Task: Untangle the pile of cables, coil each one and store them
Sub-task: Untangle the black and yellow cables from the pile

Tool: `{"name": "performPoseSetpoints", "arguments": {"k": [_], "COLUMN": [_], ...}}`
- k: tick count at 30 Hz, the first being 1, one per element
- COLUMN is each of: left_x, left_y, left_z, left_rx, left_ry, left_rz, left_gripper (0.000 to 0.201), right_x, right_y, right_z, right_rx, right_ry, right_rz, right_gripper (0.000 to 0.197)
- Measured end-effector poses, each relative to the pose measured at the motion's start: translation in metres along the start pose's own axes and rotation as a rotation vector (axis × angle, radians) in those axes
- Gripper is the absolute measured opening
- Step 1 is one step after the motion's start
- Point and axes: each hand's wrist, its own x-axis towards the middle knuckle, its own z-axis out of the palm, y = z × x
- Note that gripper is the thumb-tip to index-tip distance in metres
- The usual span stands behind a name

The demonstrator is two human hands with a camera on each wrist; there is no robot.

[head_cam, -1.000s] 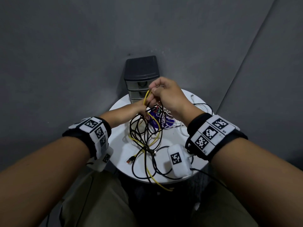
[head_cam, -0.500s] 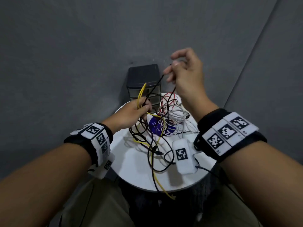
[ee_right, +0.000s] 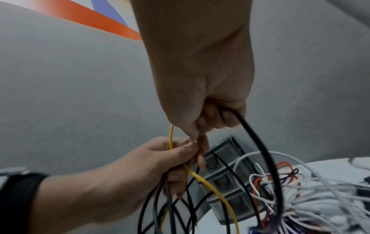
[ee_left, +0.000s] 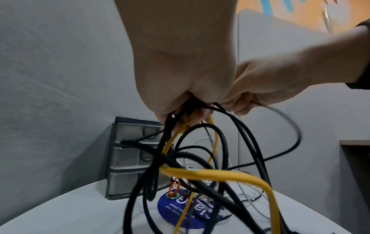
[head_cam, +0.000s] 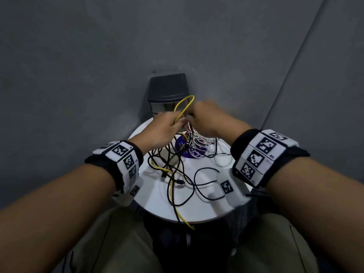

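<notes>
A tangle of black, yellow, white and red cables (head_cam: 183,160) lies on a small round white table (head_cam: 149,200). My left hand (head_cam: 167,127) is raised above the pile and grips a bundle of black cables (ee_left: 180,123) together with a yellow cable (head_cam: 184,107) that loops up over the fist. My right hand (head_cam: 206,119) sits right beside it, fingers curled round a black cable (ee_right: 258,142) that arcs down to the pile. The white and red cables (ee_right: 300,194) lie bunched under the right hand, over a blue round sticker (ee_left: 180,210).
A dark grey three-drawer mini cabinet (head_cam: 167,91) stands at the table's far edge against a grey wall. The yellow cable's end (head_cam: 187,223) hangs over the near table edge. My knees are just below the table.
My right hand, lifted high half a second ago, has come back down next to the left hand. The yellow loop now stands higher above the left fist.
</notes>
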Motion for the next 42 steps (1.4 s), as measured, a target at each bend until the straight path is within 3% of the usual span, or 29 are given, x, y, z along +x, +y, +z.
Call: {"name": "performPoseSetpoints", "arguments": {"k": [4, 9, 11, 13, 15, 16, 18, 21, 23, 26, 28, 31, 36, 40, 42], "left_x": [-0.006, -0.013, -0.014, -0.011, -0.007, -0.006, -0.004, -0.004, -0.004, -0.005, -0.006, -0.006, -0.008, -0.008, -0.006], "left_y": [-0.007, -0.026, -0.024, -0.017, -0.011, -0.009, -0.006, -0.004, -0.007, -0.009, -0.007, -0.008, -0.009, -0.006, -0.007], "left_z": [-0.006, -0.01, -0.007, -0.004, 0.0, 0.001, 0.003, 0.002, 0.0, -0.002, -0.005, -0.007, -0.009, -0.01, -0.008], "left_rx": [-0.096, -0.091, -0.108, -0.115, -0.124, -0.117, -0.089, -0.065, -0.057, -0.044, -0.071, -0.129, -0.127, -0.139, -0.156], "left_ry": [-0.029, -0.078, -0.087, -0.081, -0.082, -0.079, -0.075, -0.077, -0.076, -0.065, -0.057, -0.085, -0.142, -0.148, -0.162], "left_rz": [-0.052, -0.112, -0.104, -0.088, -0.066, -0.051, -0.025, 0.003, -0.006, -0.02, -0.025, -0.041, 0.005, 0.016, 0.017], "left_gripper": [0.022, 0.024, 0.026, 0.028, 0.029, 0.029, 0.029, 0.03, 0.03, 0.03, 0.03, 0.034, 0.033, 0.028, 0.027], "right_x": [0.002, -0.008, -0.02, -0.022, -0.022, -0.023, -0.028, -0.034, -0.029, -0.024, -0.022, -0.014, 0.003, 0.001, 0.0], "right_y": [0.01, 0.069, 0.089, 0.101, 0.099, 0.097, 0.089, 0.058, 0.043, 0.027, 0.018, 0.009, 0.023, 0.025, 0.022], "right_z": [-0.02, -0.066, -0.078, -0.073, -0.059, -0.052, -0.041, -0.035, -0.026, -0.015, -0.01, 0.002, 0.021, 0.028, 0.027], "right_rx": [0.33, 0.885, 0.953, 0.941, 0.852, 0.712, 0.389, 0.163, 0.26, 0.755, 0.909, 0.832, 0.821, 0.807, 0.755], "right_ry": [0.236, 0.962, 1.088, 0.933, 0.633, 0.495, 0.322, 0.286, 0.251, 0.144, 0.029, 0.042, 0.228, 0.145, 0.201], "right_rz": [0.073, 0.376, 0.481, 0.471, 0.418, 0.408, 0.388, 0.28, 0.166, 0.066, -0.004, -0.044, 0.126, 0.026, 0.015], "right_gripper": [0.025, 0.031, 0.032, 0.026, 0.014, 0.018, 0.051, 0.071, 0.067, 0.038, 0.023, 0.014, 0.022, 0.021, 0.027]}}
